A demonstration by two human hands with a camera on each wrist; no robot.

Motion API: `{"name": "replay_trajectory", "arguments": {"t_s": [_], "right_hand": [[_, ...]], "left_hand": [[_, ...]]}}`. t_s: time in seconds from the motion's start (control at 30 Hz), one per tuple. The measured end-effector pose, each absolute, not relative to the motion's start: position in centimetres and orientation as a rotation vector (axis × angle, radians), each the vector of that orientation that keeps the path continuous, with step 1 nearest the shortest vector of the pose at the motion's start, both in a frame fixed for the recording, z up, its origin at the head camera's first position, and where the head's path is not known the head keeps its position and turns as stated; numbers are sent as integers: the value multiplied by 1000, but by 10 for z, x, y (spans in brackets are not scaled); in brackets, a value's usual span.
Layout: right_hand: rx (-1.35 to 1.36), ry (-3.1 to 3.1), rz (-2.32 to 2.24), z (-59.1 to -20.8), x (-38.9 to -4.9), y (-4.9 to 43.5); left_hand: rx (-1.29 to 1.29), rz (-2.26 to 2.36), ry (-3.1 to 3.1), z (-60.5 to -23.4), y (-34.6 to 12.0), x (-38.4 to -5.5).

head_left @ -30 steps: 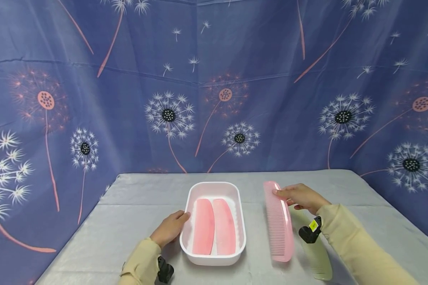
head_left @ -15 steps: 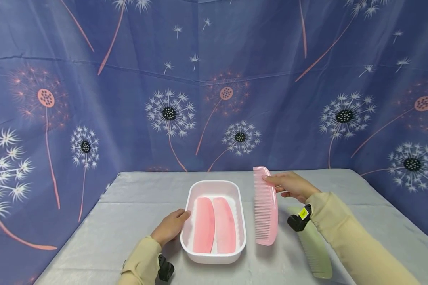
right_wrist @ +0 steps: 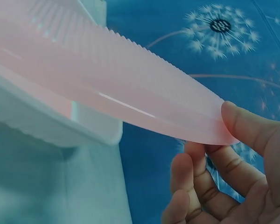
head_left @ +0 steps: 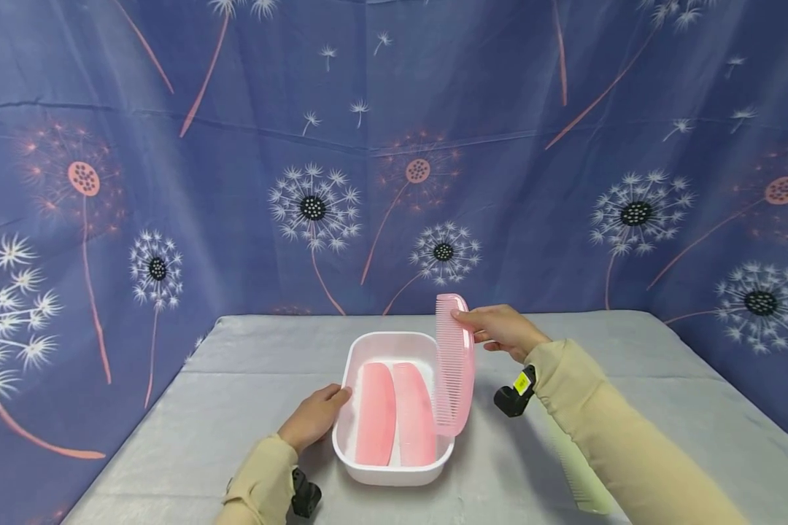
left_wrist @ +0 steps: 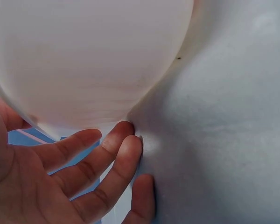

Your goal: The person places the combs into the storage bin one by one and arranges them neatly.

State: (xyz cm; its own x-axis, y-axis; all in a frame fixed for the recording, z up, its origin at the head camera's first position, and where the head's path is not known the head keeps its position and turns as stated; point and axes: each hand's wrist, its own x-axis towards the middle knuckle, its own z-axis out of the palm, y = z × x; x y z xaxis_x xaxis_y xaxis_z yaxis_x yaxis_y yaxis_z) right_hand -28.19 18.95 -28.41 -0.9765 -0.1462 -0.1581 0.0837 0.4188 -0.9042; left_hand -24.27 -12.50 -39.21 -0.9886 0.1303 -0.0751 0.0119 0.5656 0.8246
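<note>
My right hand (head_left: 504,329) pinches a pink comb (head_left: 456,372) near its far end, thumb on one side and fingers on the other. The comb hangs raised over the right rim of a white plastic tray (head_left: 394,475), its teeth facing left. In the right wrist view the comb's smooth spine (right_wrist: 130,109) faces the camera. Two flat pink comb-shaped pieces (head_left: 376,415) lie side by side in the tray; their teeth cannot be made out. My left hand (head_left: 311,419) holds the tray's left side, thumb over the rim and fingers (left_wrist: 84,170) at the outer wall.
A pale green comb (head_left: 581,467) lies on the grey cloth-covered table (head_left: 263,350) at the right, partly hidden under my right forearm. A blue curtain (head_left: 532,219) with dandelion prints hangs behind the table. A black camera is strapped to each wrist.
My right hand has carried the pink comb up and to the left, from beside the tray to over its right rim. My left hand and the tray have stayed in place.
</note>
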Motion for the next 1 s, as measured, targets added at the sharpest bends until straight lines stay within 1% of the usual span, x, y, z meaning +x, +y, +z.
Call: {"name": "replay_trajectory", "arguments": {"t_s": [0.3, 0.6, 0.8, 1.0], "right_hand": [[-13, 2497, -1565, -292, -284, 157], [28, 2569, -1542, -309, -289, 132], [92, 2674, -1410, -316, -291, 120], [81, 2818, -1226, -317, -289, 110]], "left_hand": [[163, 1387, 2686, -389, -123, -244], [166, 1377, 2695, -389, -123, -242], [160, 1373, 2698, -391, -123, -243], [156, 1386, 2692, -392, -124, -242]]}}
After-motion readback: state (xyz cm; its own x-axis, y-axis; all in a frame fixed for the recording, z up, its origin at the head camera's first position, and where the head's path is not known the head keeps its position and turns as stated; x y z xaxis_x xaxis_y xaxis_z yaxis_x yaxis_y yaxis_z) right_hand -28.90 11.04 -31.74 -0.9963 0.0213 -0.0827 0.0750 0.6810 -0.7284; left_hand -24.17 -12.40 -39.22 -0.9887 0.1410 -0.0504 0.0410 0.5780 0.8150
